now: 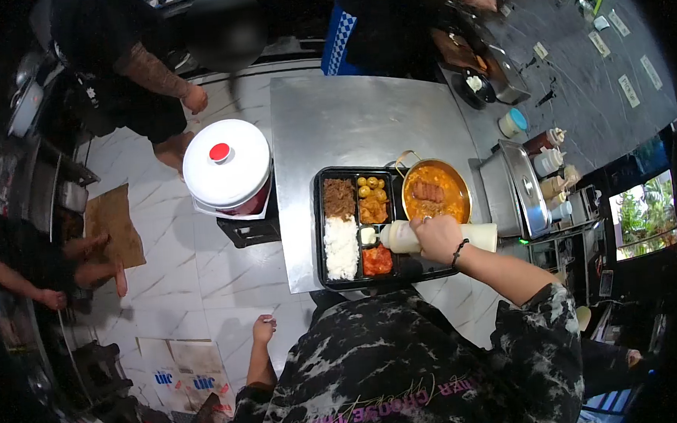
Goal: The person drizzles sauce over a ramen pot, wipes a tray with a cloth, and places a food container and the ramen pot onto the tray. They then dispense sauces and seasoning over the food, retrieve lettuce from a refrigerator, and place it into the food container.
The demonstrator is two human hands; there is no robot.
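Observation:
My right hand (438,238) is wrapped round a squeeze bottle (481,238) with pale contents. The bottle lies nearly level, its nozzle pointing left over the small compartment of white sauce (368,236) in a black divided tray (322,251). Other compartments hold white rice (341,248), shredded brown food (339,198), round yellow pieces (371,187) and red chunks (377,260). A brass-coloured pan (468,183) of orange stew with browned slices sits at the tray's right, partly behind my hand. Down by my side, away from the table, my left hand (264,329) has curled fingers and shows nothing in them.
A steel table (311,121) carries the tray. Left of it stands a white-lidded tub (225,164). Several squeeze bottles (549,161) and a steel container (517,190) line the right side. Other people stand at the far left and top. Cardboard (108,227) lies on the floor.

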